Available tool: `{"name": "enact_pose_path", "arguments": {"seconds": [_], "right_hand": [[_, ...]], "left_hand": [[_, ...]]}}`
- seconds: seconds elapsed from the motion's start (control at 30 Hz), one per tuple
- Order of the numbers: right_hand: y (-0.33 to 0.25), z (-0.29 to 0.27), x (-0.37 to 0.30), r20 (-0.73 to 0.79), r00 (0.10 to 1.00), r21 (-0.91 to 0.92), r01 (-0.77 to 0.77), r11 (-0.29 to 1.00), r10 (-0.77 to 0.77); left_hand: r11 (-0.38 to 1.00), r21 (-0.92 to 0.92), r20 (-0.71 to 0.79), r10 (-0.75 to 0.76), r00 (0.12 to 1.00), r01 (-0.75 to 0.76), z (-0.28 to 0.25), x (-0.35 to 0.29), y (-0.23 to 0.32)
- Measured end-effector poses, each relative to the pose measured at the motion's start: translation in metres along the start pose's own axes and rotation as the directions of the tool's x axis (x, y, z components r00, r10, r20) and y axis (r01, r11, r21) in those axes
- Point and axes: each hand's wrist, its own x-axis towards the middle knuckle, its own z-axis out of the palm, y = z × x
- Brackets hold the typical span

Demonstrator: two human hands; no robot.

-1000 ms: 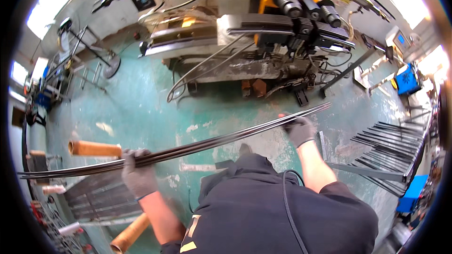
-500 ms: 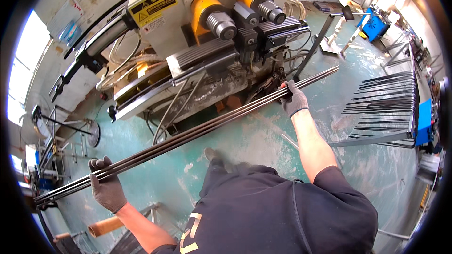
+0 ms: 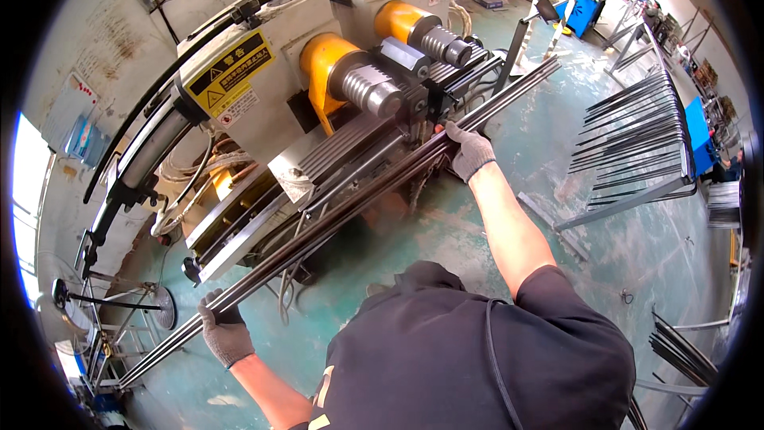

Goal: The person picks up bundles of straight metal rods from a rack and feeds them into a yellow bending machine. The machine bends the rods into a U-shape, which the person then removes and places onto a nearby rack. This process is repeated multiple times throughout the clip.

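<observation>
A bundle of several long, thin metal rods [image 3: 342,213] slants across my view, from the lower left up to the right. My left hand [image 3: 225,336], in a grey knitted glove, is wrapped round it near the lower end, fingers partly behind the rods. Toward the upper end my right hand [image 3: 471,151], gloved the same way, grips the bundle from the near side. The rods pass in front of a large machine [image 3: 278,20] with ribbed steel rollers [image 3: 374,94] on orange mounts. Whether they touch the machine's bed [image 3: 338,151] I cannot tell.
To the right, a metal rack [image 3: 625,205] carries many dark rods. A grey bar [image 3: 553,227] lies on the green floor near its foot. Blue equipment [image 3: 581,9] stands at the far right. A stand with a round plate [image 3: 164,308] is at the left.
I have moved nearer to the machine, carrying the rods toward its bed. The bundle has tilted more steeply, its right end higher in view. Both hands keep their hold.
</observation>
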Motion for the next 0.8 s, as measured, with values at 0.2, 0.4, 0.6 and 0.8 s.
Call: {"name": "enact_pose_path", "arguments": {"seconds": [0.2, 0.4, 0.6, 0.8], "right_hand": [[-0.01, 0.053, 0.031, -0.264, 0.964, 0.028, 0.051, 0.998, -0.041], [0.003, 0.065, 0.074, -0.115, 0.972, 0.046, 0.214, 0.976, -0.207], [0.033, 0.015, 0.187, 0.219, 0.877, -0.173, 0.466, 0.868, -0.428], [0.043, 0.036, 0.171, 0.412, 0.758, -0.673, 0.627, 0.392, -0.506]], "left_hand": [[0.998, -0.065, 0.163, -0.003, 0.987, 0.013, 0.018, 0.031, -0.008], [0.997, -0.054, -0.072, -0.054, 0.996, 0.05, 0.029, 0.064, -0.033], [0.984, -0.138, -0.29, -0.148, 0.946, 0.112, 0.052, 0.085, -0.079], [0.979, -0.147, -0.385, -0.19, 0.903, 0.144, 0.071, 0.095, -0.118]]}}
